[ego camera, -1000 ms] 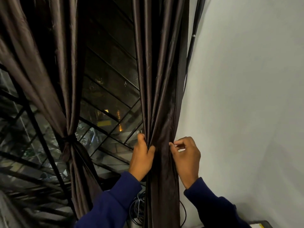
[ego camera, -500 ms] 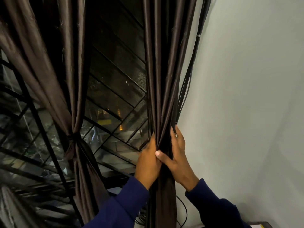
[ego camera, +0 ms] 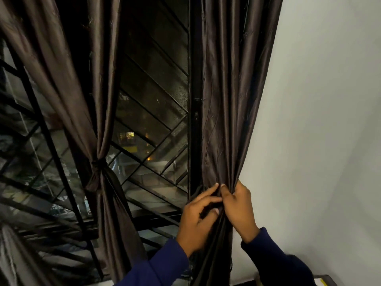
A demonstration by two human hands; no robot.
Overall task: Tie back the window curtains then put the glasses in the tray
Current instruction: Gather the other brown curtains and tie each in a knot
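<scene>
Both hands meet on the dark brown satin curtain panel (ego camera: 231, 104) that hangs beside the pale grey wall (ego camera: 329, 120). The left hand (ego camera: 198, 219) comes in from the window side, its fingers (ego camera: 208, 193) curled over the gathered folds and its thumb tucked underneath, so it grips the bunched fabric. The right hand (ego camera: 239, 207) comes in from the wall side, knuckles bent and fingertips pressed into the same bunch, pinching the cloth right against the left fingertips. Something dark and thin seems to run between the two thumbs, possibly a tie strip, but the blur there makes it hard to tell it from a curtain fold. Above the fingers the panel fans out wide and flat; below them it narrows into a tight rope of folds that drops between the two navy blue sleeves (ego camera: 162, 267).

Well to the left of the left fingers hangs the second dark brown satin curtain (ego camera: 97, 83), already cinched with a knotted dark fabric tie-back (ego camera: 98, 164) at about the height of the hands. Between the two curtains, just left of the left fingers, stands the black window frame post (ego camera: 193, 100), and behind it the black diagonal metal window grille (ego camera: 148, 112) with small lit points outside. Below the right wrist, a dark tray-like edge with a yellow strip (ego camera: 324, 282) peeks in at the bottom corner; no glasses show.
</scene>
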